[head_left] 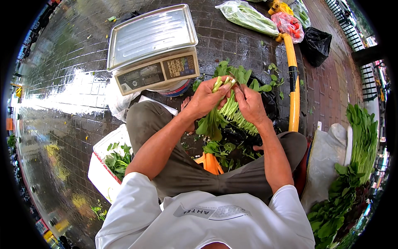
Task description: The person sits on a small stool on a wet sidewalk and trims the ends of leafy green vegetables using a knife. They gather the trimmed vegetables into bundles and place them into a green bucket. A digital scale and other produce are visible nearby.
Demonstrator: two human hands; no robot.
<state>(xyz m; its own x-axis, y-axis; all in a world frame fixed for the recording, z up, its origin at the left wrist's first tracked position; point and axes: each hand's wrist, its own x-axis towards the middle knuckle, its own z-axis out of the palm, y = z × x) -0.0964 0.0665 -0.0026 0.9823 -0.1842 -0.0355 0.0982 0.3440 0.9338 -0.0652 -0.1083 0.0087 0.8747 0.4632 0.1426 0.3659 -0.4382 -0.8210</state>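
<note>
Left hand: the left hand (206,98) was closed around a bunch of greens (224,108), gripped just below the cut stalk ends, which were turned upward so that they could be reached.
Right hand: the right hand (248,104) was clenched on a small blade (237,84), its tip laid against the stalk ends; what kind of blade it was could not be told.
Greens: the bunch was held above the lap, leaves hanging down over a dark bag (269,103), probably so that trimmings were caught there.
Scale: a metal scale (152,47) was set on the wet brick floor (62,103) just ahead of the knees, within reach.
Box: a white box (101,176) with leaves was kept beside the left knee.
Stacked greens: more greens (362,137) were laid out at the right.
</note>
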